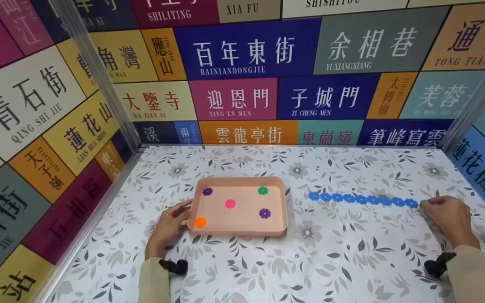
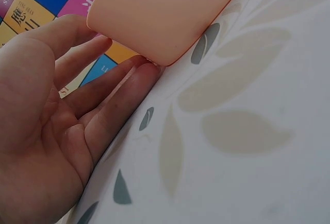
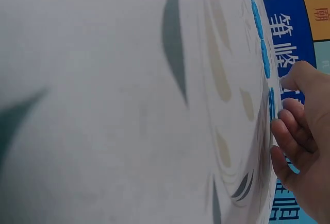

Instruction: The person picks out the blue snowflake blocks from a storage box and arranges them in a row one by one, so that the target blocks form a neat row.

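A shallow peach-coloured tray (image 1: 238, 229) lies on the table with several small flower-shaped pieces inside: purple (image 1: 265, 213), green (image 1: 262, 190), pink (image 1: 230, 203) and orange (image 1: 200, 221). My left hand (image 1: 171, 225) is at the tray's left side; in the left wrist view its loosely bent fingers (image 2: 121, 92) touch the outer wall near the bottom edge. To the right, a row of blue flower-shaped pieces (image 1: 361, 199) runs across the cloth. The fingertips of my right hand (image 1: 449, 216) are at the row's right end, beside the last blue piece (image 3: 271, 103), fingers loosely bent.
The table (image 1: 331, 269) has a white cover printed with leaves and flowers. Colourful panels with lettering (image 1: 246, 50) stand along the back and both sides. Small black cameras are strapped at both wrists.
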`<state>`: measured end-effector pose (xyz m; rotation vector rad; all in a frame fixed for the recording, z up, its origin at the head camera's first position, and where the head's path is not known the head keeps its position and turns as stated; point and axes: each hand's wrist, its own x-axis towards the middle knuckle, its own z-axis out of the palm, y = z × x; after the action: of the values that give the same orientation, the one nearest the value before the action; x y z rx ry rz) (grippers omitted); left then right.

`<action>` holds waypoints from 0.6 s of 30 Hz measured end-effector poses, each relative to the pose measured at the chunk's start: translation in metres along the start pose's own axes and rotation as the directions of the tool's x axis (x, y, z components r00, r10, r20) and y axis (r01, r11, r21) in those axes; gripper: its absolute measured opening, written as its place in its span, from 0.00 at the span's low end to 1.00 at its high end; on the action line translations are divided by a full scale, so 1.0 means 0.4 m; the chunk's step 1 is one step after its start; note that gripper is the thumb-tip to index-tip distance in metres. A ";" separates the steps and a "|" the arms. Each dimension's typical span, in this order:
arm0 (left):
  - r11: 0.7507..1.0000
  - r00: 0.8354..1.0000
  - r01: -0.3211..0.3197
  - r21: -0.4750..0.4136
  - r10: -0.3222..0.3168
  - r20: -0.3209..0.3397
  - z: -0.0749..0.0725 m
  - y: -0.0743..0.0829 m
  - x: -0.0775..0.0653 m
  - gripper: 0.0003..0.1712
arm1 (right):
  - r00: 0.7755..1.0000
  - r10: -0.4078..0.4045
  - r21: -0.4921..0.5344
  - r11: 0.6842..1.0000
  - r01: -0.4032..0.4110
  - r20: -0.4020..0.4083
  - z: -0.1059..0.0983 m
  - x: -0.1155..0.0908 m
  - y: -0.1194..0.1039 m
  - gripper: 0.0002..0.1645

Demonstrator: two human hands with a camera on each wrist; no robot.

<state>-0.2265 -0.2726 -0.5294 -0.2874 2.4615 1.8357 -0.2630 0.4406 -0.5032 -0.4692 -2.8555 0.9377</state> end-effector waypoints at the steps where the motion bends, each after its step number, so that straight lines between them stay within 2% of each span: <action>1: 1.000 1.000 0.004 0.001 -0.004 -0.002 0.000 -0.001 0.000 0.26 | 1.000 0.003 -0.001 1.000 -0.003 0.002 0.000 0.001 0.002 0.34; 4: 1.000 1.000 0.004 -0.002 -0.004 0.001 0.000 -0.002 -0.001 0.26 | 0.999 0.020 0.015 1.000 -0.021 0.026 -0.005 0.003 0.007 0.37; 11: 1.000 1.000 0.002 0.002 -0.002 0.006 0.002 0.001 -0.004 0.24 | 0.989 0.118 0.051 0.991 -0.122 0.088 -0.024 0.000 0.022 0.51; 18: 1.000 1.000 0.012 0.004 -0.012 -0.004 0.000 0.000 -0.002 0.25 | 0.979 0.131 0.076 0.987 -0.144 0.154 -0.027 -0.001 0.031 0.51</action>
<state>-0.2257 -0.2724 -0.5294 -0.3053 2.4601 1.8276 -0.2573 0.4559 -0.5018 -0.6193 -2.9294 1.1623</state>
